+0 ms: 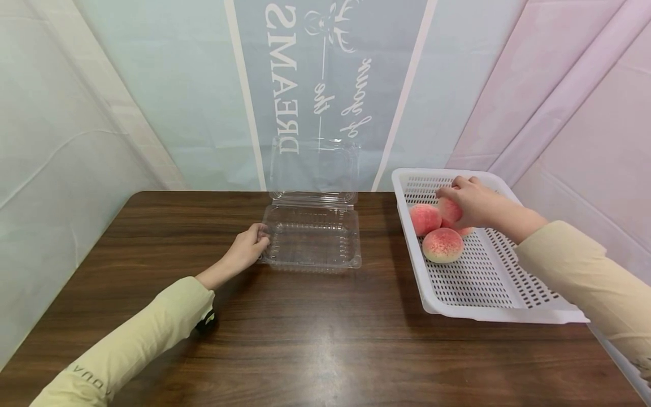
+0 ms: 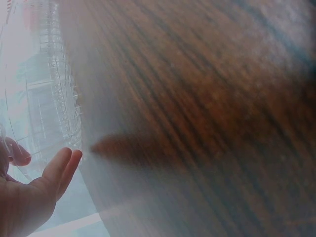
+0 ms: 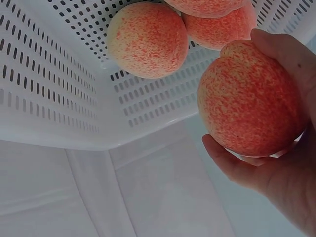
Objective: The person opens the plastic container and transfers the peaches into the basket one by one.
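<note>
A clear plastic clamshell container (image 1: 314, 264) lies on the table with its lid (image 1: 314, 169) raised at the back. My left hand (image 1: 246, 247) grips the container's left rim between thumb and fingers; in the left wrist view the hand (image 2: 37, 197) is at the image edge. Over the white basket my right hand (image 1: 473, 202) holds a red-and-yellow peach (image 3: 252, 98), thumb on one side and fingers on the other. Beside it in the basket lie a red peach (image 1: 425, 219) and a paler, speckled peach (image 1: 443, 245). Another peach is partly hidden under the hand.
The white perforated basket (image 1: 429, 299) stands on the right of the dark wooden table (image 1: 305, 339). Cloth panels (image 1: 193, 90) with printed lettering hang behind the table and at both sides. The raised lid is close to the back cloth.
</note>
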Action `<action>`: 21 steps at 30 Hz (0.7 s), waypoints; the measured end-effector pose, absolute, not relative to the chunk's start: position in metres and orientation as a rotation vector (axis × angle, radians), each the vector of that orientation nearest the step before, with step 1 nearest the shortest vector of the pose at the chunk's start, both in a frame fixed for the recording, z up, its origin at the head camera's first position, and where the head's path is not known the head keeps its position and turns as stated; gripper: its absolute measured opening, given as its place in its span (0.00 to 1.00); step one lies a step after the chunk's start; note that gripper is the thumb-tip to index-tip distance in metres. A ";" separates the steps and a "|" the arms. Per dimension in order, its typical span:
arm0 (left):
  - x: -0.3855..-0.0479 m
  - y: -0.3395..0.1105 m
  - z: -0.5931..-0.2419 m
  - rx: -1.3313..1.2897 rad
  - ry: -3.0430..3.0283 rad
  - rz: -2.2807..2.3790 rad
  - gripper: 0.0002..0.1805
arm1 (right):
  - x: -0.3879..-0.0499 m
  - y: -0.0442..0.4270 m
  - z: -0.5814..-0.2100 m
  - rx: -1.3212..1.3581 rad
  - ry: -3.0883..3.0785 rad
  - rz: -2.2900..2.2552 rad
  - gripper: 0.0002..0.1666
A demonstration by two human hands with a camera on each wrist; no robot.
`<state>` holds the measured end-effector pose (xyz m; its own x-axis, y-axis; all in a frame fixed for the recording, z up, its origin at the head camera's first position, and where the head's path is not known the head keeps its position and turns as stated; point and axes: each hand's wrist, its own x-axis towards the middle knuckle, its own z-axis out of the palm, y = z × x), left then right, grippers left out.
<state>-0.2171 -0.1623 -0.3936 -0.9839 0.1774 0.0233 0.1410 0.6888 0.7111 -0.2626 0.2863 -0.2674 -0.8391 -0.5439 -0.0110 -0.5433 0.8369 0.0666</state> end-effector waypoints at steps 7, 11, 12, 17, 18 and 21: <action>-0.218 -0.163 -0.394 0.275 2.851 1.190 0.23 | -0.265 0.292 -0.270 0.865 -3.044 -0.112 0.35; -0.218 -0.163 -0.395 0.276 2.854 1.186 0.23 | -0.266 0.297 -0.273 0.814 -3.091 -0.098 0.37; -0.218 -0.163 -0.395 0.274 2.853 1.186 0.23 | -0.266 0.299 -0.273 0.806 -3.100 -0.093 0.37; -0.218 -0.163 -0.395 0.276 2.849 1.191 0.23 | -0.266 0.305 -0.275 0.790 -3.120 -0.098 0.35; -0.218 -0.163 -0.395 0.275 2.847 1.192 0.23 | -0.265 0.306 -0.275 0.785 -3.126 -0.103 0.35; -0.218 -0.163 -0.395 0.279 2.845 1.195 0.23 | -0.264 0.308 -0.276 0.765 -3.148 -0.121 0.34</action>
